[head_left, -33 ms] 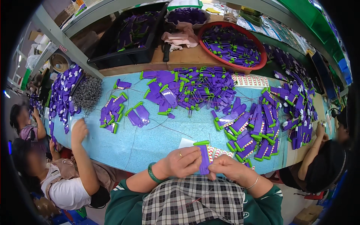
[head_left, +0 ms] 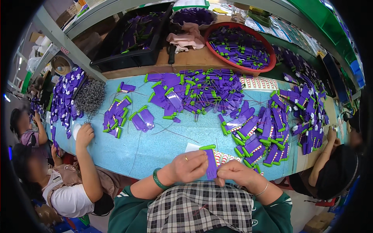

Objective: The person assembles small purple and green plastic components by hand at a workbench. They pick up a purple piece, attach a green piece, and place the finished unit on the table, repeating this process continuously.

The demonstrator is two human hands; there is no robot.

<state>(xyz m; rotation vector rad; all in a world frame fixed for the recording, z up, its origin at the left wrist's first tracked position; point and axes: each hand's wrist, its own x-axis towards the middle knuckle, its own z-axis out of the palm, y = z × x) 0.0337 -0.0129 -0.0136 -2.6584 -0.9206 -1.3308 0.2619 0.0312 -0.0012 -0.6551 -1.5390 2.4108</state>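
While the printing on the sheets at the back is too small to make out, the clearest markings are the red chevrons repeated across a white sticker sheet point(head_left: 225, 157) just beyond the hands. The left hand point(head_left: 189, 167) holds a flat purple piece point(head_left: 211, 166) in a narrow pinch at its left edge; the right hand point(head_left: 237, 173) has thumb and finger drawn close at its lower right edge, though whether they grip it cannot be told. Topped by a rounded green bar, the piece stands roughly upright over the near edge of the pale blue tabletop point(head_left: 163, 149). Similar pieces lie in a large heap point(head_left: 211, 91) farther back and a pile point(head_left: 264, 136) to the right. Behind, a red basin point(head_left: 275, 62) and a black crate point(head_left: 128, 64) hold more, and co-workers sit at either side.
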